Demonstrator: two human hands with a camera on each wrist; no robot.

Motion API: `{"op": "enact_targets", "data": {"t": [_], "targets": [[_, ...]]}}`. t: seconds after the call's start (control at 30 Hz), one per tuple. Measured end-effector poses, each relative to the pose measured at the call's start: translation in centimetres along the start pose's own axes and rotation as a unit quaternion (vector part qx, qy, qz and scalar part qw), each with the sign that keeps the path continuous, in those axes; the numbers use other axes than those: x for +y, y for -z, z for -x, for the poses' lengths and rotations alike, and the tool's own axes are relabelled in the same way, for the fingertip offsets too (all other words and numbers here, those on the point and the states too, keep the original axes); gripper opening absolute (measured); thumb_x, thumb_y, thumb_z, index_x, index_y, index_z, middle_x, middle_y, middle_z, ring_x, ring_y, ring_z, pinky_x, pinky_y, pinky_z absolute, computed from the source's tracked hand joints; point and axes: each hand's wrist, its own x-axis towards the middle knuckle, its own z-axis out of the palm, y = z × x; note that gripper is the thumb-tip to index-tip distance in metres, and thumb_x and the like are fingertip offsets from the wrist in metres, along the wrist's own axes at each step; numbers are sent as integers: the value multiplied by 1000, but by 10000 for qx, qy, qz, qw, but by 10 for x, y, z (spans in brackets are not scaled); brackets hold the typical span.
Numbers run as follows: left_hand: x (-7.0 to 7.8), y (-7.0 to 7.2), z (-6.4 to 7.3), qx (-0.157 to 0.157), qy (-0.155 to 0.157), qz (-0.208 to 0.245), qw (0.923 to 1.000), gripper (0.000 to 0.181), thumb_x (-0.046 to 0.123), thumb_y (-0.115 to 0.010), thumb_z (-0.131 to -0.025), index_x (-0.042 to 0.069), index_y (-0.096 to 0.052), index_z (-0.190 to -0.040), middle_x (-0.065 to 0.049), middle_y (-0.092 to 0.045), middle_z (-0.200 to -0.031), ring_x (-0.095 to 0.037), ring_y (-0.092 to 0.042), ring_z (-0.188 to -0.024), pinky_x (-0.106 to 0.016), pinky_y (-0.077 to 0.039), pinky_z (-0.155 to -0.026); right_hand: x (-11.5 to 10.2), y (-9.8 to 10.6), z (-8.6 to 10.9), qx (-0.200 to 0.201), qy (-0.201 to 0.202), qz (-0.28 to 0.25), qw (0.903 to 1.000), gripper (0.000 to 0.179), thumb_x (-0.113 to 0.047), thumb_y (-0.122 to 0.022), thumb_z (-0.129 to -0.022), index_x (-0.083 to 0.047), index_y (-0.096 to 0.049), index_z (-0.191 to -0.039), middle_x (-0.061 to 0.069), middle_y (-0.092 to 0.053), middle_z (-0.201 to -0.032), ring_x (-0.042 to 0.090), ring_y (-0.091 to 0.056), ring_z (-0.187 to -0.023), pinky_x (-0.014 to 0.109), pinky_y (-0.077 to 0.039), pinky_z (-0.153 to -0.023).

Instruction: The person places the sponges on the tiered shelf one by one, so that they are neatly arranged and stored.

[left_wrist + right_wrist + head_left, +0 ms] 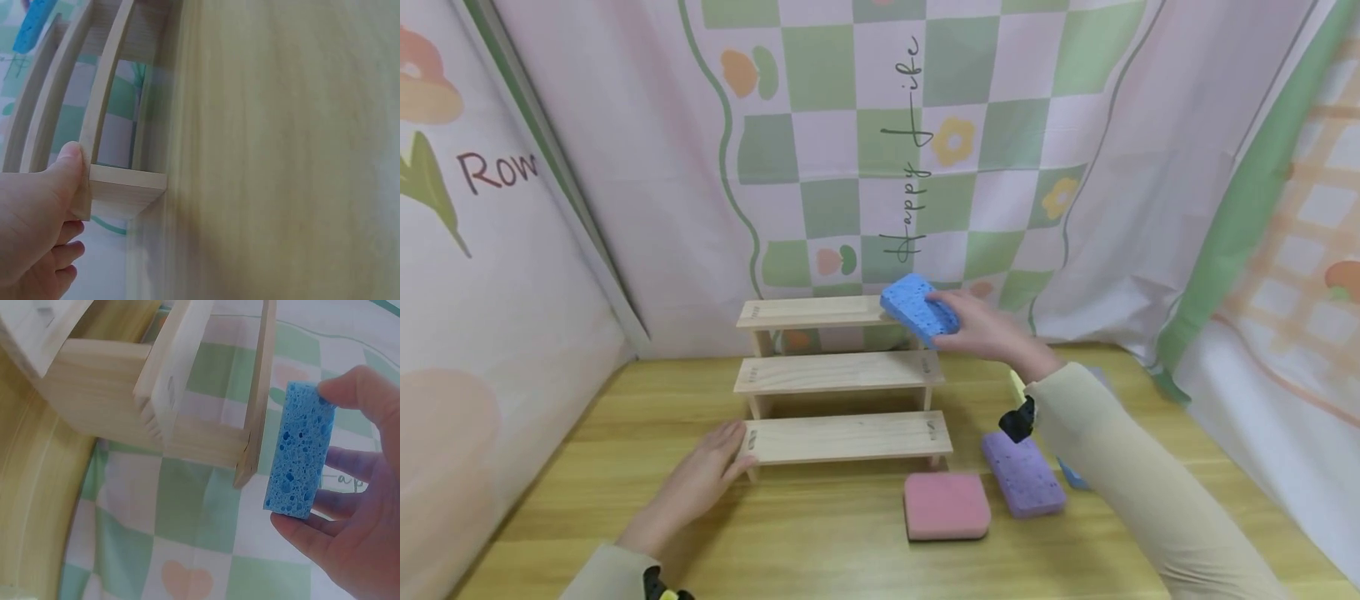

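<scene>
A light wooden three-tier stand (850,437) sits on the table, its steps rising toward the back. My left hand (703,471) grips the left end of the lowest step; in the left wrist view the thumb (70,159) lies on one face of that board, with the other fingers curled at its opposite side. High at the stand's right end, my right hand (981,327) holds a blue porous sponge (912,302) between thumb and fingers. In the right wrist view the sponge (299,453) is beside the top step (255,406), with a gap between them.
A pink sponge (947,507) and a purple sponge (1024,475) lie on the wooden table (820,550), right of the stand's front. Behind my right sleeve, a blue piece (1072,476) and a yellow piece (1017,387) are partly hidden. A checked curtain (891,146) hangs behind the stand.
</scene>
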Motion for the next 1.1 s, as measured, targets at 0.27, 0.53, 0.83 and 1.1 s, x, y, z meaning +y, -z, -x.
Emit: {"op": "enact_targets", "data": {"t": [0.27,0.53,0.83,1.1], "targets": [[2,-7,3,363,-522,-590,9962,52,21,-57,-93,-13,-42,-129,-28,-39,-134,-41,-36,-124,-51,-26,-104,-10,-8,-14,-126,301,-134,9994,68,-19,-63,-80,-3,-36,-140,23,-34,-139,35,-40,-120,50,-39,-94],[5,-7,2,456,-764,-846,9924,48,18,-58,-92,-14,-46,-126,-28,-43,-131,-41,-40,-122,-50,-27,-104,-25,-16,-24,-332,613,-311,9971,67,-19,-65,-79,-6,-38,-139,20,-29,-144,34,-35,-124,49,-39,-95],[5,-5,1,420,-801,-879,9920,48,19,-58,-92,-14,-47,-125,-29,-44,-129,-41,-41,-120,-50,-28,-104,-42,-23,-42,-449,932,-385,9939,68,-19,-63,-79,-10,-37,-141,14,-27,-147,29,-31,-128,46,-37,-98],[5,-5,1,468,-836,-847,9918,48,18,-59,-91,-14,-47,-125,-29,-45,-129,-40,-42,-120,-49,-29,-103,-59,-36,-63,-520,1099,-176,9924,65,-21,-63,-81,-10,-39,-140,15,-33,-143,29,-31,-128,43,-33,-102]]}}
